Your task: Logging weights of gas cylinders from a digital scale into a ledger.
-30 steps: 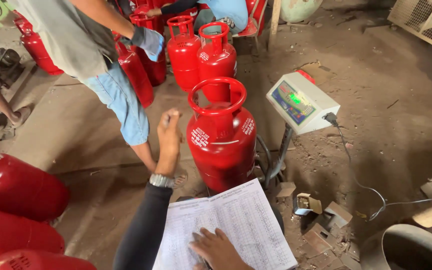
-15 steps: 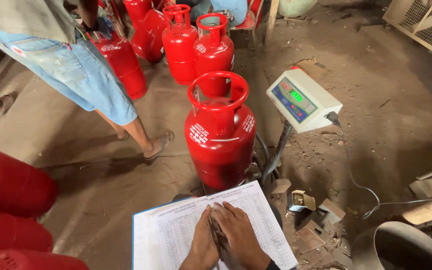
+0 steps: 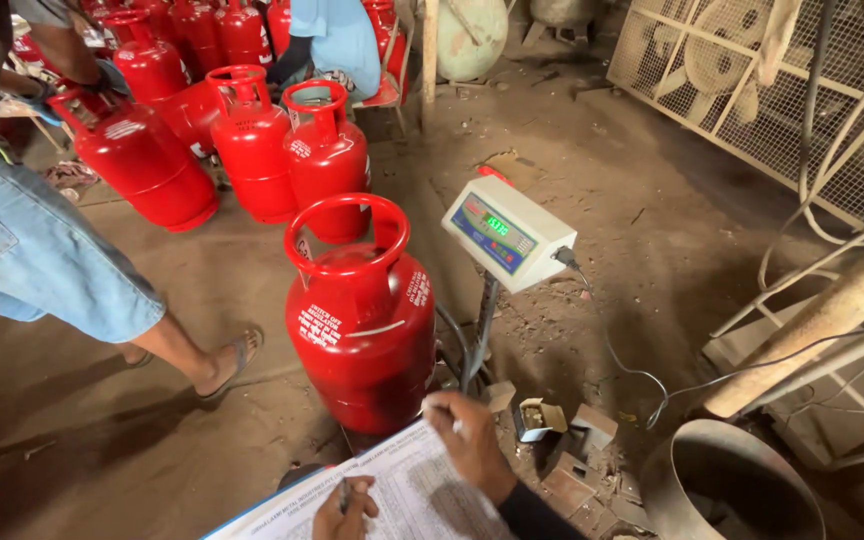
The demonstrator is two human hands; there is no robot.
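A red gas cylinder (image 3: 362,330) stands upright in front of me, beside a pole with a white digital scale display (image 3: 507,235) lit green. Below it a printed form sheet (image 3: 412,495) lies at the bottom edge of the view. My left hand (image 3: 345,508) rests on the sheet, closed on a dark pen. My right hand (image 3: 467,440), in a dark sleeve, grips the sheet's top edge close to the cylinder's base.
A person in denim shorts (image 3: 32,250) and sandals steps past on the left, tilting another red cylinder (image 3: 142,160). Several more cylinders (image 3: 252,150) stand behind. A metal drum (image 3: 732,490), bricks, a small box (image 3: 537,415) and a wire fan cage (image 3: 752,90) crowd the right.
My left hand left the cylinder's collar and came down to the sheet. Both hands then spread apart, the right one moving to the sheet's top edge. The other person walked left.
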